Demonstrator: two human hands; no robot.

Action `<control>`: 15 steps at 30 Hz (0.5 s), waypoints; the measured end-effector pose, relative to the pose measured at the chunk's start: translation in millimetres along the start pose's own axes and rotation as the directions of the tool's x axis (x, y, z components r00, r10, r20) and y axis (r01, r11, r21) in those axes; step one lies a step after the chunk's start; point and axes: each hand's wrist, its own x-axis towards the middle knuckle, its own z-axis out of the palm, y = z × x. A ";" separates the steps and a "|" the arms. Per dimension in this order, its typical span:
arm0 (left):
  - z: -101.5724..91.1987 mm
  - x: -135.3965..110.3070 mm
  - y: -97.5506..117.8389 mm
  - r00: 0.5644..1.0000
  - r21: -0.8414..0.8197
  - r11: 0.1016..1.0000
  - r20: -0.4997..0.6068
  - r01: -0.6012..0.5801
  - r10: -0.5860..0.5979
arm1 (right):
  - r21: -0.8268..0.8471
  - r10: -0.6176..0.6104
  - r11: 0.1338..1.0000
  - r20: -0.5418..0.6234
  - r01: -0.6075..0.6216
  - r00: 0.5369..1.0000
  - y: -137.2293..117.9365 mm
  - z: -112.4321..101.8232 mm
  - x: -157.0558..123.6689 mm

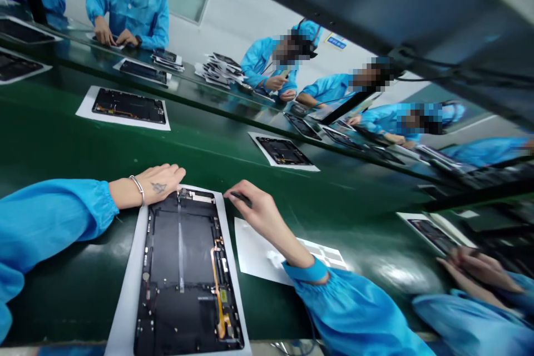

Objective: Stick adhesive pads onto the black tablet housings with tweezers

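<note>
An opened tablet housing lies in front of me, its black inside facing up, with an orange flex cable along the right side. White paper is under it. My left hand rests at the top left corner of the housing, fingers stretched out and palm down. Beyond the top right corner, my right hand grips a slim black tool, mostly hidden by the fingers. Beneath my right forearm is a white sheet with pale squares on it.
Two more tablet housings on paper, one at far left and one in the middle, lie on the green bench. Across it, several people in blue work. A neighbour's hands are at right. A dark shelf hangs overhead.
</note>
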 end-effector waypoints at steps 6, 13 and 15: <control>-47.4 36.7 -37.6 0.984 -0.228 0.973 -0.169 0.024 -0.064 | -0.041 0.140 0.986 -0.356 -0.165 0.924 43.8 -31.1 -44.8; -96.2 147.3 -94.0 0.765 -0.284 0.886 -0.452 0.365 -0.460 | 0.058 0.278 0.955 -0.513 -0.290 0.812 83.0 -36.9 -43.4; -89.4 171.7 -100.9 0.731 -0.312 0.844 -0.423 0.437 -0.535 | 0.057 0.270 0.957 -0.531 -0.284 0.803 85.5 -38.7 -39.6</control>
